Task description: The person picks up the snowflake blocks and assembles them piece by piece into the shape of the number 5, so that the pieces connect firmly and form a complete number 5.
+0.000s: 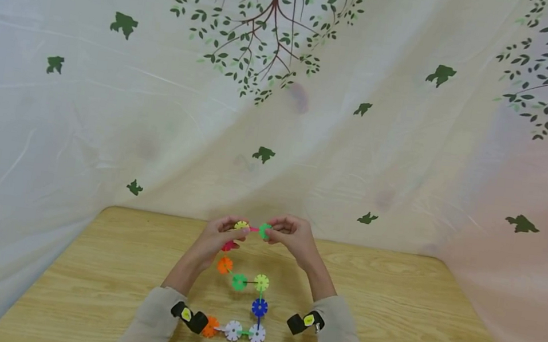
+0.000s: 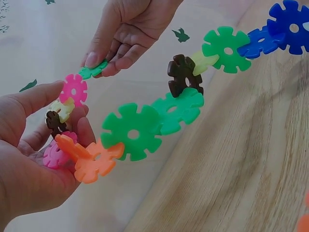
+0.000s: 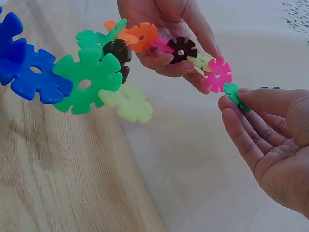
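Note:
A zigzag chain of notched plastic snowflake discs runs from the table's near part up to both hands. My left hand (image 1: 210, 240) holds its far end, the thumb near a pale yellow disc (image 1: 242, 226) and the fingers behind a brown disc (image 2: 56, 123) and a pink disc (image 2: 57, 153). Between thumb and fingertips, my right hand (image 3: 285, 140) pinches a green disc (image 3: 235, 95). That disc touches the edge of a pink disc (image 3: 217, 76) at the chain's end; whether they are slotted together I cannot tell. An orange disc (image 2: 94, 162) hangs just below the left fingers.
Further down the chain come a green disc (image 1: 239, 282), a yellow-green disc (image 1: 261, 282) and a blue disc (image 1: 259, 308). White discs (image 1: 233, 331) and an orange disc (image 1: 210, 327) form its near end on the wooden table (image 1: 390, 313). A printed curtain (image 1: 304, 181) hangs behind.

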The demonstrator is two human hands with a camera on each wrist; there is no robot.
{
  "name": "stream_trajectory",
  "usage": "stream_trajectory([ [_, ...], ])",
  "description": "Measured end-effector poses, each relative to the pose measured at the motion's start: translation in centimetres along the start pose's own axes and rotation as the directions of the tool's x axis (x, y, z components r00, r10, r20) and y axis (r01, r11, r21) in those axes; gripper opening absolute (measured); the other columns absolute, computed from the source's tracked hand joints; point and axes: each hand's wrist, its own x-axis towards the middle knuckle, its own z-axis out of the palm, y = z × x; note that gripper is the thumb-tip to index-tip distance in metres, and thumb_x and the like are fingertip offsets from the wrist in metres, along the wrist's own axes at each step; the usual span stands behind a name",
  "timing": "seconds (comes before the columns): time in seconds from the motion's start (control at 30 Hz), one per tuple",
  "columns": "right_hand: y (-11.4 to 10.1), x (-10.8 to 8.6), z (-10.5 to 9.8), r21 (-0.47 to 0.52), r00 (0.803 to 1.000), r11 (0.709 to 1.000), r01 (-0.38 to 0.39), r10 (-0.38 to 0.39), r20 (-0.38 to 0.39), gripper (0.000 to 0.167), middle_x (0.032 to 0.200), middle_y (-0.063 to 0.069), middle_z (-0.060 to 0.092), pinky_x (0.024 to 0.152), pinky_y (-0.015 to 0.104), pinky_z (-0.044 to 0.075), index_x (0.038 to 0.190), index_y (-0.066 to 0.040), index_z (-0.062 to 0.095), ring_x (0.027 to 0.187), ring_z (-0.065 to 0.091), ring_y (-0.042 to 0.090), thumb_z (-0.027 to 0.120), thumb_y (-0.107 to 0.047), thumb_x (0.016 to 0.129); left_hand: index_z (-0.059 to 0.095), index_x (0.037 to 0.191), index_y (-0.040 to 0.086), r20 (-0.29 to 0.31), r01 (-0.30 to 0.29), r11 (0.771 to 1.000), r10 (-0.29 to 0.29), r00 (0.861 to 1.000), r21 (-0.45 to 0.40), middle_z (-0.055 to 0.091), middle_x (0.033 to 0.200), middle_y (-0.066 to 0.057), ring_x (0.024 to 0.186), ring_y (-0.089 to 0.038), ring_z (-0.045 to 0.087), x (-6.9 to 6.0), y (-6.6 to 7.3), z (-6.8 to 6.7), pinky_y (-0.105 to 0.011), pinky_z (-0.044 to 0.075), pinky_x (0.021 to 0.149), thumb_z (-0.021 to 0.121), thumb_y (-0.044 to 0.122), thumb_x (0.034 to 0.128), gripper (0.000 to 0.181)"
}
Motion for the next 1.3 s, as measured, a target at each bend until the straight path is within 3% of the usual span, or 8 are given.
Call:
stream_trajectory([
  [0.13,-0.10,-0.06,0.20,0.003,1.000,1.000,-0.003,0.004,-0.013,0.023,0.087,0.005,0.075,0.077,0.043,0.064,0.110,0.012,0.068,0.074,0.073,0.013,0.073,0.000,0.091,0.058,0.133,-0.004,-0.001,-0.003,1.000,0.003,1.000,-0.004,0.069,0.104,0.001,0.093,-0.015,0.063,0.04,0.04,0.01,-0.034,0.058,0.084,0.069,0.018,0.0980,0.043],
  [0.33,0.18,-0.05,0.43,-0.003,0.998,0.999,0.034,-0.034,-0.043,0.020,0.093,0.022,0.073,0.072,0.033,0.064,0.109,0.011,0.069,0.073,0.072,0.013,0.072,0.001,0.092,0.060,0.131,-0.003,-0.003,-0.006,1.000,0.006,1.000,-0.009,0.067,0.097,0.005,0.089,-0.015,0.060,-0.02,0.18,0.09,-0.031,0.057,0.082,0.071,0.018,0.0969,0.041],
  [0.57,0.04,-0.15,0.55,-0.015,0.996,0.997,0.075,-0.075,-0.055,0.019,0.095,0.032,0.071,0.072,0.035,0.064,0.108,0.012,0.068,0.073,0.073,0.016,0.071,0.003,0.091,0.061,0.131,-0.003,0.002,-0.018,1.000,0.018,1.000,-0.019,0.067,0.094,0.005,0.089,-0.017,0.060,0.00,0.28,0.12,-0.032,0.057,0.083,0.070,0.016,0.0970,0.040],
  [0.87,-0.06,-0.15,0.73,-0.062,0.992,0.993,0.105,-0.109,-0.056,0.019,0.094,0.031,0.071,0.073,0.040,0.064,0.106,0.009,0.071,0.074,0.073,0.020,0.074,-0.002,0.091,0.060,0.131,-0.006,0.010,-0.031,0.999,0.031,0.999,-0.019,0.067,0.095,0.004,0.090,-0.015,0.060,-0.01,0.46,0.18,-0.033,0.057,0.085,0.069,0.014,0.0976,0.040],
  [1.1,-0.15,-0.06,0.76,-0.029,0.994,0.997,0.076,-0.078,-0.082,0.023,0.094,0.029,0.072,0.072,0.034,0.064,0.110,0.009,0.070,0.072,0.073,0.014,0.075,-0.003,0.091,0.061,0.130,-0.005,0.032,-0.048,0.997,0.051,0.998,-0.068,0.071,0.109,-0.002,0.112,-0.029,0.066,-0.07,0.47,0.27,-0.045,0.057,0.100,0.068,0.016,0.0987,0.039],
  [1.3,-0.47,-0.09,0.78,-0.034,0.994,0.999,0.042,-0.045,-0.096,0.025,0.097,0.030,0.074,0.073,0.032,0.064,0.112,0.009,0.073,0.074,0.074,0.015,0.075,-0.004,0.091,0.063,0.125,-0.009,0.036,-0.081,0.990,0.086,0.996,-0.116,0.073,0.103,0.001,0.104,-0.021,0.069,0.10,0.11,0.37,-0.047,0.055,0.102,0.069,0.012,0.0976,0.036],
])
